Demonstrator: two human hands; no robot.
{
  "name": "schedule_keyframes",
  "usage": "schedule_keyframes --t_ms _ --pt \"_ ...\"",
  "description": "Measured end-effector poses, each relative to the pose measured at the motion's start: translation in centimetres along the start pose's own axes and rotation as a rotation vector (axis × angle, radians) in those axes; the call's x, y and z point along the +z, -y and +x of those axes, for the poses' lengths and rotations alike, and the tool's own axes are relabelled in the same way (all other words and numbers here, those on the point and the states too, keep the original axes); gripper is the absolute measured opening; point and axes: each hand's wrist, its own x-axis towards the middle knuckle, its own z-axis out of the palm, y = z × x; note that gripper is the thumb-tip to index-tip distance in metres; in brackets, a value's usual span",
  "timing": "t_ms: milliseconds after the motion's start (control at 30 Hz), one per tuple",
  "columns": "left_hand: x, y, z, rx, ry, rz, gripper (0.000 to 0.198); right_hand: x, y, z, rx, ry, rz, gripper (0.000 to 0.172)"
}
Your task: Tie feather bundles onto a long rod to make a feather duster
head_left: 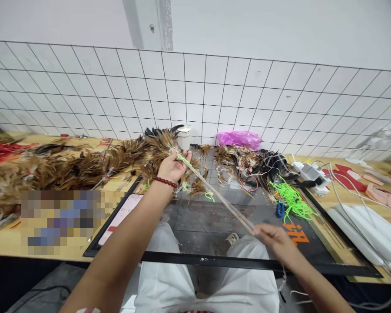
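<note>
My left hand (175, 167), a red beaded bracelet at its wrist, is closed on the base of a bundle of brown and black feathers (164, 141). A bright green cord (184, 159) shows at its fingers. From there a translucent whitish strip (220, 191) runs taut, slanting down to my right hand (275, 241). The right fingers pinch this strip, and a loose tail of it hangs below the hand. Under the strip lies a dark, glass-like board (198, 221) with a black frame. Exactly how the strip meets the feather base is hidden by my left fingers.
Brown feathers (74, 169) heap along the left. More feathers (234, 161), a pink plastic bag (239, 139) and green cords (293, 200) lie at the back right, near a blue tool (280, 209). A phone (122, 217) rests by my left forearm. White cables (361, 191) cross the right side.
</note>
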Motion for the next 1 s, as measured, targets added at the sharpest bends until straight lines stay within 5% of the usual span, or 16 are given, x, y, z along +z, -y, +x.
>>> schedule_keyframes --t_ms 67,133,267,333,533,767,900,933,1000 --pt "-0.1 0.2 0.2 -0.009 0.018 0.061 0.022 -2.0 -0.5 0.4 0.042 -0.222 0.102 0.040" --pt "-0.1 0.5 0.3 -0.004 0.053 0.127 0.022 -3.1 0.2 0.0 0.029 -0.248 0.143 0.040" --pt "0.9 0.9 0.4 0.042 0.062 0.108 0.022 -1.5 2.7 -1.3 -0.052 0.232 -0.002 0.034" --pt "1.5 0.7 0.5 0.036 0.037 0.064 0.022 -0.1 2.8 -1.1 -0.058 0.371 -0.043 0.036" --pt "1.8 0.5 0.4 0.010 -0.003 0.106 0.023 -0.9 -1.0 0.2 0.086 0.007 0.183 0.037" --pt "1.4 1.4 0.7 0.042 -0.008 0.146 0.030 -0.8 -0.7 0.3 0.053 0.005 0.119 0.037" --pt "2.0 1.9 1.5 0.040 -0.043 0.105 0.027 0.1 0.5 0.2 -0.018 0.291 -0.027 0.037" --pt "2.1 2.1 1.8 0.032 -0.033 0.111 0.025 -0.2 0.6 0.2 -0.041 0.298 -0.025 0.036" --pt "2.4 2.6 2.5 -0.005 0.004 0.135 0.024 -1.3 0.6 0.6 -0.061 0.110 0.028 0.033"
